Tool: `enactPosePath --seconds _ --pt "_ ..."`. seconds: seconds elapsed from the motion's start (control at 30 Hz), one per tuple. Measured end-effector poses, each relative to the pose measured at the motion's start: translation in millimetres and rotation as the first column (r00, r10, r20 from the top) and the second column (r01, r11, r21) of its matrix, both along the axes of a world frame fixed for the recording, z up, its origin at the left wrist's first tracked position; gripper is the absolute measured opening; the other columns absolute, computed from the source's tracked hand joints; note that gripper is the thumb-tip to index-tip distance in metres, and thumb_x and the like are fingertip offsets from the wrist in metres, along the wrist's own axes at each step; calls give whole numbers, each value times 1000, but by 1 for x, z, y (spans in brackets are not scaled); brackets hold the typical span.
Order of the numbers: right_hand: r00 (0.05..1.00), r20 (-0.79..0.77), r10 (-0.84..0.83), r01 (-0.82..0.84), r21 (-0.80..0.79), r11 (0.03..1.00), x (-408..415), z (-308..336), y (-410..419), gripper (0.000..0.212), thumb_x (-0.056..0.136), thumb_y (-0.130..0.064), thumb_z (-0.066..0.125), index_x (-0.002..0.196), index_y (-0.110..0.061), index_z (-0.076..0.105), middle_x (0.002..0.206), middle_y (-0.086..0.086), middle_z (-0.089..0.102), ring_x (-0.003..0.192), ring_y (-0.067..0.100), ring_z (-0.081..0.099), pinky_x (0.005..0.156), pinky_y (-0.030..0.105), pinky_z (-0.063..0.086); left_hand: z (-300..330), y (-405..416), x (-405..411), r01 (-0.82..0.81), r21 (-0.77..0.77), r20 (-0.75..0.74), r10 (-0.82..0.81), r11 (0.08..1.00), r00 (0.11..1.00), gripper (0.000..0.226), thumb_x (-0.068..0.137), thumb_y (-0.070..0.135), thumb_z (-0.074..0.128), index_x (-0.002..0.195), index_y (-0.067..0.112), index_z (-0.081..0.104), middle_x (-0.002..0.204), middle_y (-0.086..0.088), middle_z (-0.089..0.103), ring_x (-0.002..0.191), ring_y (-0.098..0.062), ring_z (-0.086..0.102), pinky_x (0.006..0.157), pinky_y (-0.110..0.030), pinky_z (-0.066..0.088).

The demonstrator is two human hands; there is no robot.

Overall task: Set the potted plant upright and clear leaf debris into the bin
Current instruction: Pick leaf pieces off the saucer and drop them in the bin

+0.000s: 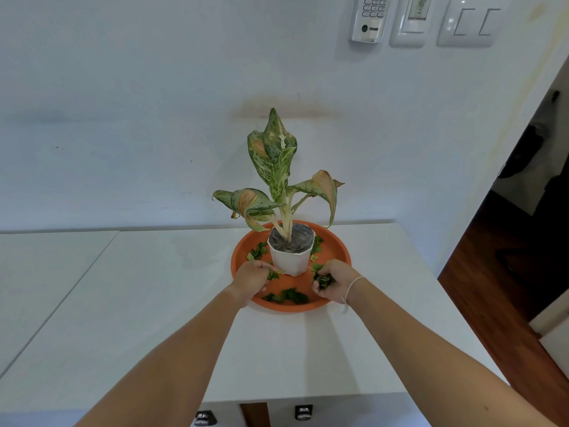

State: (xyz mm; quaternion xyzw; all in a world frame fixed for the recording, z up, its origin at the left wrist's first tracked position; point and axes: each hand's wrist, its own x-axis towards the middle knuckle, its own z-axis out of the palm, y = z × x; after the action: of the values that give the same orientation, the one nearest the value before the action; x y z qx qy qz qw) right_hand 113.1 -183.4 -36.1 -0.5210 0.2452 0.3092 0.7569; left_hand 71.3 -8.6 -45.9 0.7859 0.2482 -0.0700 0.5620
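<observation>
A potted plant (278, 180) with speckled green and browning leaves stands upright in a white pot (291, 257) on a round orange tray (334, 251). Green leaf scraps (289, 295) lie on the tray in front of the pot, and more lie left (257, 251) and right (317, 245) of it. My left hand (251, 280) rests on the tray's front left, fingers closed on a few leaf bits. My right hand (334, 282) is at the front right, closed on a clump of leaf scraps. No bin is in view.
The tray sits on a white table (154, 288) against a white wall. A second white tabletop (46, 272) adjoins on the left. The table's right edge drops to a wooden floor (505, 257) by a dark doorway. Wall switches (468, 23) hang above.
</observation>
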Motion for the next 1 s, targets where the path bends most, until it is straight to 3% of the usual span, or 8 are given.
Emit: enactPosePath --seconds 0.2,0.3,0.37,0.47,0.63,0.73,0.9,1.0 --pt "1000 3 -19 19 46 999 -3 1 0 16 80 -7 33 65 -12 34 62 4 34 52 14 27 34 13 28 0 -1 5 -142 -65 -60 139 988 989 25 90 6 28 77 9 49 64 -7 40 52 -16 35 45 -24 29" --pt "1000 -2 13 -13 27 1000 -2 0 0 18 78 -15 38 60 -13 34 55 1 34 48 12 25 31 11 24 1 1 7 -165 -123 -46 160 979 986 24 88 9 27 70 12 42 60 -5 37 49 -17 32 43 -24 26" --pt "1000 -11 22 -22 11 1000 -3 -1 0 26 81 -21 43 57 -14 34 49 0 34 44 12 26 31 11 24 3 1 6 -159 -152 -21 157 976 987 22 87 15 25 76 15 44 58 -2 35 47 -16 30 42 -21 25" --pt "1000 -3 8 -8 -10 1000 -3 0 0 38 89 -30 48 57 -15 36 50 -1 34 43 11 29 30 11 29 7 1 2 -170 -177 -9 171 969 985 27 92 24 25 68 18 34 58 0 29 49 -13 27 45 -21 23" --pt "1000 2 -7 7 -87 996 -5 3 1 31 94 -21 50 66 -10 44 61 3 39 48 13 41 31 13 42 9 5 -2 -157 -175 14 162 972 987 34 94 26 29 61 19 26 54 1 24 46 -13 23 43 -19 21" --pt "999 9 50 -48 -126 991 0 -2 1 30 96 -24 50 71 -10 44 60 3 39 32 9 40 28 9 34 9 7 -3 -124 -150 28 129 981 991 33 94 23 33 61 18 30 53 1 28 44 -12 26 40 -17 23" --pt "976 87 197 -162 -306 938 3 -5 3 34 98 -26 48 69 -9 44 62 4 40 45 10 33 29 10 26 9 8 -4 -51 -18 -17 51 999 999 17 92 11 37 79 10 48 61 -4 37 52 -15 34 46 -24 31" --pt "891 175 419 -255 -572 779 4 -4 6 30 97 -17 45 67 -11 47 62 2 41 50 12 33 36 17 30 7 7 -1 60 175 8 -62 983 998 28 95 9 37 101 3 64 82 -5 51 71 -18 50 65 -31 45"
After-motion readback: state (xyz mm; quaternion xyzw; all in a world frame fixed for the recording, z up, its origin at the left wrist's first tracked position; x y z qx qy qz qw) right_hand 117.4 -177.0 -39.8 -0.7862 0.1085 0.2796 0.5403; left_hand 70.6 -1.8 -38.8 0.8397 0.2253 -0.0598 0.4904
